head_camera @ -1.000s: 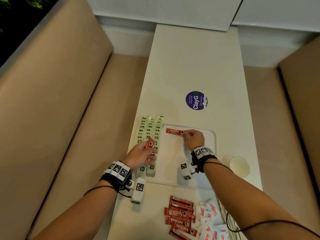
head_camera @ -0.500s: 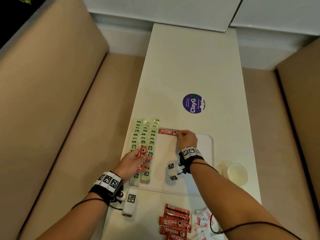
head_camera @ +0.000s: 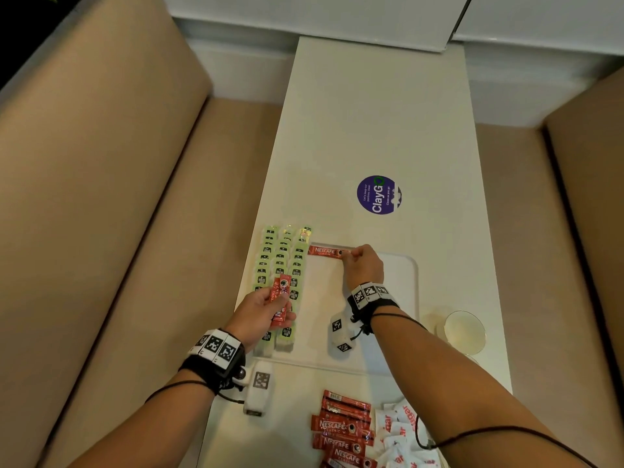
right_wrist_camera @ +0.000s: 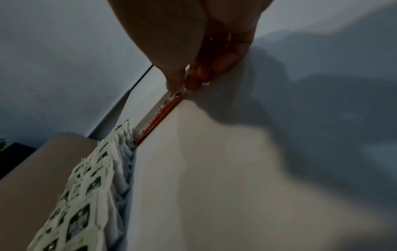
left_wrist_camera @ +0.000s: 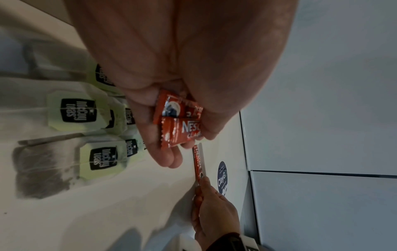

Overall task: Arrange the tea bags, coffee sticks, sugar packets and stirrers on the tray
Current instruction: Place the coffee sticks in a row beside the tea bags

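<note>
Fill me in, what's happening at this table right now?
A person is laying out drink supplies on a white tray. Rows of green tea bags already fill its left side. The right hand pinches one Nescafe coffee stick against the tray's far rim, beside the tea bags. The left hand holds more coffee sticks above the tea bags. Loose coffee sticks and sugar packets lie on the table, not yet placed.
</note>
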{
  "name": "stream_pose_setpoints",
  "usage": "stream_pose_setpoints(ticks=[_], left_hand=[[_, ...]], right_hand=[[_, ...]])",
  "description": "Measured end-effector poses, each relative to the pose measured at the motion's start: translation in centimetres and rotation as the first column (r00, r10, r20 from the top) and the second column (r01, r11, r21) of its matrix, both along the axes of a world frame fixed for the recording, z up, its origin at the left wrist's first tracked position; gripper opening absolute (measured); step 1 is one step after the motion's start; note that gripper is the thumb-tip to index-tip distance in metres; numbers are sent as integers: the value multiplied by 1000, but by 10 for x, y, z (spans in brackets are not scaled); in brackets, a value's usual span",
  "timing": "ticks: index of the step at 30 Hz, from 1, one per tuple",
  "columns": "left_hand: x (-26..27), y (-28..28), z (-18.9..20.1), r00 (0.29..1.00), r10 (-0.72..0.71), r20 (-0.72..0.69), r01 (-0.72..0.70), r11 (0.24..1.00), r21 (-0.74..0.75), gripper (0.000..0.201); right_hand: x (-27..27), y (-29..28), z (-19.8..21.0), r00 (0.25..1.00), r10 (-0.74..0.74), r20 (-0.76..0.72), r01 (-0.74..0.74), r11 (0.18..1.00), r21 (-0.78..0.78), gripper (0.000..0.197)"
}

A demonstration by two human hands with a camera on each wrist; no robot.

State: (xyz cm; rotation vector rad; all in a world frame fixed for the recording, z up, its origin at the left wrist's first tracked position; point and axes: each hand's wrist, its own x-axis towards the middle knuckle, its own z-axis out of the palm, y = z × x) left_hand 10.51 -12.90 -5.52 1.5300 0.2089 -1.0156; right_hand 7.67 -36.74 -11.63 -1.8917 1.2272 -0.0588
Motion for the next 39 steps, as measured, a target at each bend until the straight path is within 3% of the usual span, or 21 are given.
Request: stream_pose_setpoints(ticks=[9,17,21,25,30,36,39], left_hand=[[-9,-2,2,997,-39,67,38,999,18,14],[-13,-4,5,989,-88,118,83,996,43,14],[-18,-2,4,978,-163,134,154,986,69,16],[-23,3,3,959,-258,120,252,966,63,17],[-28,6,11,944,-289,159,274,956,106,14],[-22,11,15,974,-108,198,101,994,45,12],[-18,8,17,965,-86,246,79,996,38,12]], right_hand=[[-25,7,16,994,-37,105,27,995,93,19],[-60,42,35,933,302,198,-338,923,184,25],[-73,60,50,899,325,294,-406,869,283,38],[-81,71,57,866,377,328,-476,821,314,33],[-88,70,60,909,267,322,-371,870,326,24],[-104,63,66,923,176,342,-300,886,354,12],[-110,62,68,927,177,329,-299,880,368,6]])
